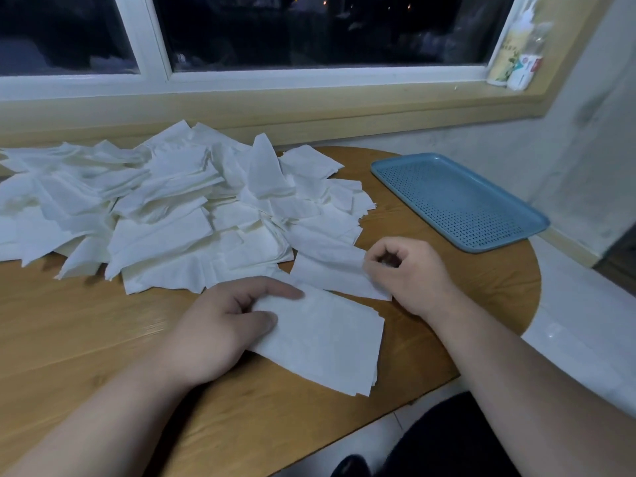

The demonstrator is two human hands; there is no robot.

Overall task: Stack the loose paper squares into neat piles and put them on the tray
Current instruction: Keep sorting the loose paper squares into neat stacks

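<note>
Here, crinkled paper squares (165, 208), perforated blue tray (457, 201), wood-grain table (86, 332).

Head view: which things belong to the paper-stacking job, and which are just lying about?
Job: loose squares heap, started pile in left hand, single square pinched by right hand, blue tray.
Lying about: tall package, small box on windowsill.

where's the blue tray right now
Head view: the blue tray lies at the far right of the table, by the wall, beyond the right hand and right of the loose paper heap.
</note>
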